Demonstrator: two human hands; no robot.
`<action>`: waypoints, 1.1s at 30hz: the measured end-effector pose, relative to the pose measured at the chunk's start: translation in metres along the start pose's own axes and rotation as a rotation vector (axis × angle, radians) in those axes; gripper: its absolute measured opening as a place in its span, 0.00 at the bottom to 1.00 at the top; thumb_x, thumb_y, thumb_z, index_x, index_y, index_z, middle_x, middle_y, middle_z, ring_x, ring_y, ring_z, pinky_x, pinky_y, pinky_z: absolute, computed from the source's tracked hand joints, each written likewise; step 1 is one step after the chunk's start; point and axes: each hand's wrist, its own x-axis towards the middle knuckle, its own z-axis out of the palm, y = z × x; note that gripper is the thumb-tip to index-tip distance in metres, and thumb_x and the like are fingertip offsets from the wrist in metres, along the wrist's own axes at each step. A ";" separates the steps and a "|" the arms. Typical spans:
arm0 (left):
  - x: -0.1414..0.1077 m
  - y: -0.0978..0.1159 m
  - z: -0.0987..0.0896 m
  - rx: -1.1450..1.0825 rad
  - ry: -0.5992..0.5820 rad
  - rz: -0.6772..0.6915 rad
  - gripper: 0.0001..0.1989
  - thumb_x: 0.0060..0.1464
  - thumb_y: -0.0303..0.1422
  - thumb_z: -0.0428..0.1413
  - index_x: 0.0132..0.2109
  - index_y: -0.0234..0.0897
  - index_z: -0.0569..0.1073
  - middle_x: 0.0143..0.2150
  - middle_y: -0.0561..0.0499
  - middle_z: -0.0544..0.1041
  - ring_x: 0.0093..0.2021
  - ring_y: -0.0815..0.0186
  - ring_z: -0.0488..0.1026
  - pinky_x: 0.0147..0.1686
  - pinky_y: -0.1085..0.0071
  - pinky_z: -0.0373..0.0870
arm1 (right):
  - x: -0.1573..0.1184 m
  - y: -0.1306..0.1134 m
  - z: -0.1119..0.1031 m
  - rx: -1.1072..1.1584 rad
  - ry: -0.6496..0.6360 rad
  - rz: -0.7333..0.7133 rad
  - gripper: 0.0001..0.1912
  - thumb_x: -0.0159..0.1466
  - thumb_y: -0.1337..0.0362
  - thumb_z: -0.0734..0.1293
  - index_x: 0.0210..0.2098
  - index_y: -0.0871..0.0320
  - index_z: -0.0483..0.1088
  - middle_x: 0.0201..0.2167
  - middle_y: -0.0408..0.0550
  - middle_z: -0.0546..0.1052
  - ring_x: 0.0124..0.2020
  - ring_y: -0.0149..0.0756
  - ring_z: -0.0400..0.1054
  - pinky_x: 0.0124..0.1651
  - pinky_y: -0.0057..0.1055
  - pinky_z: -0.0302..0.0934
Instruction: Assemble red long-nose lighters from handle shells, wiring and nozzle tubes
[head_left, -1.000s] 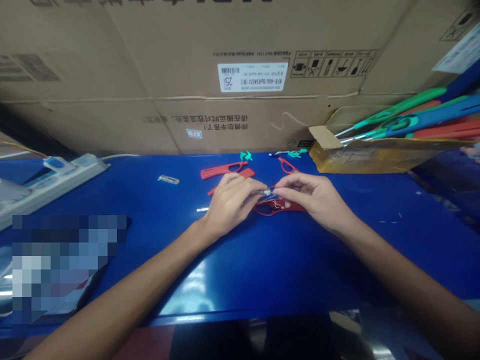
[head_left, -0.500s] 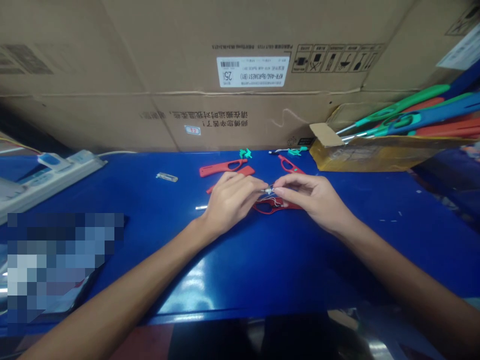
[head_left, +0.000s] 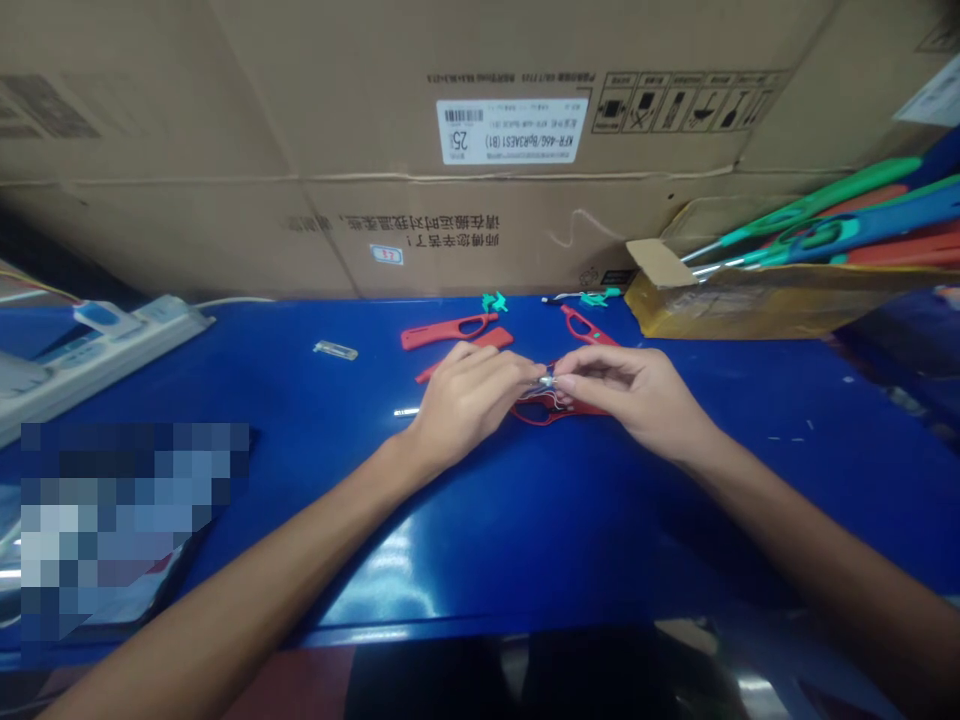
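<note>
My left hand (head_left: 476,400) and my right hand (head_left: 645,395) meet at the centre of the table. Between their closed fingertips is a small silvery part (head_left: 547,381) with thin white wires; its exact kind is too small to make out. Just below the fingers lies a red lighter casing half (head_left: 536,413) with wires over it, partly hidden. Behind my left hand are more red casing pieces (head_left: 442,333), and a metal tube (head_left: 406,412) pokes out beside it. A red handle piece (head_left: 585,325) lies behind my right hand.
Small green parts (head_left: 598,297) lie by the large cardboard box (head_left: 375,240). A clear plastic piece (head_left: 336,350) rests left of my hands. At the right, a yellow-taped carton (head_left: 690,305) holds several long lighters (head_left: 832,235). A power strip (head_left: 112,345) stands at the left.
Both hands stay pinched on the small silvery part, with only slight finger motion. The whole view has shifted a little.
</note>
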 end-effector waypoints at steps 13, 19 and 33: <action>-0.003 -0.004 0.002 -0.014 0.037 0.080 0.07 0.66 0.26 0.55 0.48 0.35 0.77 0.45 0.48 0.84 0.42 0.66 0.80 0.41 0.69 0.78 | -0.003 0.002 0.001 -0.016 0.032 0.006 0.09 0.57 0.57 0.76 0.34 0.55 0.79 0.33 0.45 0.82 0.35 0.38 0.78 0.45 0.38 0.75; -0.003 -0.005 0.001 0.003 0.077 0.089 0.08 0.65 0.28 0.57 0.50 0.34 0.77 0.44 0.47 0.84 0.41 0.65 0.82 0.42 0.68 0.79 | -0.002 -0.002 0.000 -0.059 0.013 -0.115 0.06 0.61 0.60 0.74 0.38 0.54 0.78 0.36 0.45 0.81 0.39 0.36 0.77 0.46 0.35 0.75; 0.016 0.017 -0.016 0.009 -0.200 -0.053 0.16 0.69 0.33 0.53 0.61 0.36 0.70 0.60 0.42 0.75 0.55 0.61 0.77 0.46 0.66 0.80 | -0.001 0.009 0.006 -0.195 0.161 -0.388 0.11 0.64 0.65 0.72 0.46 0.48 0.80 0.44 0.43 0.81 0.44 0.35 0.75 0.44 0.33 0.73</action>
